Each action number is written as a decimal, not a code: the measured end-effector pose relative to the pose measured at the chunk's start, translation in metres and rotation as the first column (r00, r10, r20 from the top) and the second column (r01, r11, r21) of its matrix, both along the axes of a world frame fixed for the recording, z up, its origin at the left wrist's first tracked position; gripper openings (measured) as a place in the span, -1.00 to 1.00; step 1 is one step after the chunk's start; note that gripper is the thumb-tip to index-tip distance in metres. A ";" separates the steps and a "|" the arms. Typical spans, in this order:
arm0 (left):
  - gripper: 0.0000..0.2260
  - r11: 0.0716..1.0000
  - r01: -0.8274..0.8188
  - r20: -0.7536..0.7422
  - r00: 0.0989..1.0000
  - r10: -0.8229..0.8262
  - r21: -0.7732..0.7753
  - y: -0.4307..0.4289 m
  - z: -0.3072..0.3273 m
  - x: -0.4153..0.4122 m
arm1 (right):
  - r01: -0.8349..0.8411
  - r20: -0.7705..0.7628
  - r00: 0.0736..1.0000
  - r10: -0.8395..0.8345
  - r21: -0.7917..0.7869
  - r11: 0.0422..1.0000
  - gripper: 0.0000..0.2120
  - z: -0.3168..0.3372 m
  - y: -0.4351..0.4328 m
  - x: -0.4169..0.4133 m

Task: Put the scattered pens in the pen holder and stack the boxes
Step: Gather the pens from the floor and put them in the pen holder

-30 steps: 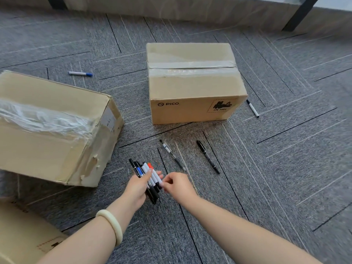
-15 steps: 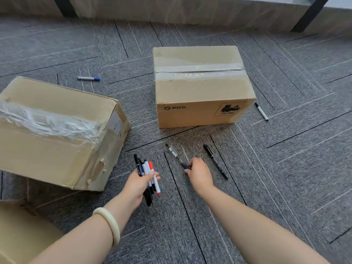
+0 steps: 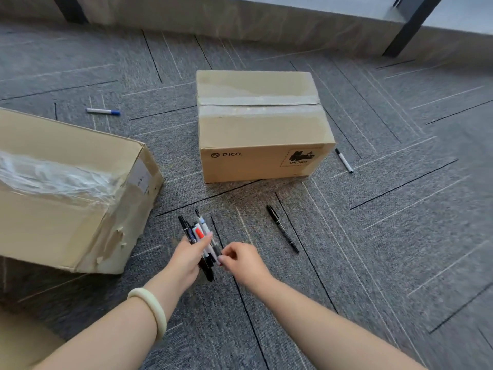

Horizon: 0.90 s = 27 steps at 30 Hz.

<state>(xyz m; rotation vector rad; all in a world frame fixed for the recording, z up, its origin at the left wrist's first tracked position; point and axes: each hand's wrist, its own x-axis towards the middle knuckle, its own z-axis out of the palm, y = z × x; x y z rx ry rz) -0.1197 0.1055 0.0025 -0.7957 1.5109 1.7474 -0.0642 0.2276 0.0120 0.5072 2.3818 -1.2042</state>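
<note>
Left hand (image 3: 186, 259) grips the bundle of pens (image 3: 198, 233) above the carpet (image 3: 373, 236); right hand (image 3: 241, 260) pinches its lower end. Ends are best squared flush before reaching for the black pen (image 3: 282, 228) lying nearby.

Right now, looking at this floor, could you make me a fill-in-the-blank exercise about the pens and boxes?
The bundle of pens is gripped by the ____ hand.
____ pens lie loose on the carpet.
The loose pen farthest left has a ____ cap.
Missing: left; three; blue.
</note>
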 end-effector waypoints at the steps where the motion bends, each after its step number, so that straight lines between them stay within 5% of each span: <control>1: -0.31 1.000 0.011 -0.004 1.000 -0.012 -0.017 0.004 0.006 0.001 | -0.020 -0.012 1.000 0.020 0.028 0.999 -0.83 0.000 0.002 0.001; 3: -0.69 0.998 0.033 -0.013 0.999 -0.033 -0.057 0.007 0.005 0.001 | -0.077 -0.021 0.997 0.079 0.066 0.995 -0.82 0.002 0.004 0.004; 5: -0.82 0.998 0.028 -0.030 0.999 -0.029 -0.059 0.011 0.001 0.002 | -0.137 -0.021 0.990 0.139 0.086 0.987 -0.80 0.006 0.006 0.006; 7: -0.87 0.997 0.025 -0.071 0.997 -0.030 -0.078 0.011 -0.001 0.000 | -0.111 -0.030 0.993 0.114 0.089 0.990 -0.77 0.009 0.019 0.005; 12: -0.92 0.999 0.010 -0.028 1.000 -0.011 -0.039 0.003 -0.003 -0.005 | 0.301 -0.073 0.953 -0.294 0.338 0.892 -0.66 -0.011 0.097 -0.003; 16: -0.83 1.000 0.012 0.002 1.000 -0.012 0.003 -0.002 -0.006 -0.003 | 0.224 0.024 0.961 -0.274 0.507 0.833 -0.53 -0.029 0.116 0.001; 22: -0.63 0.998 -0.009 0.086 0.996 0.004 0.056 -0.005 -0.004 0.001 | 0.243 0.069 0.951 -0.301 0.435 0.867 -0.77 -0.031 0.107 0.000; 27: -0.44 0.999 -0.034 0.076 0.997 0.032 0.031 -0.008 -0.008 -0.002 | 0.082 0.083 0.993 -0.084 0.020 0.996 -0.77 0.000 0.051 0.001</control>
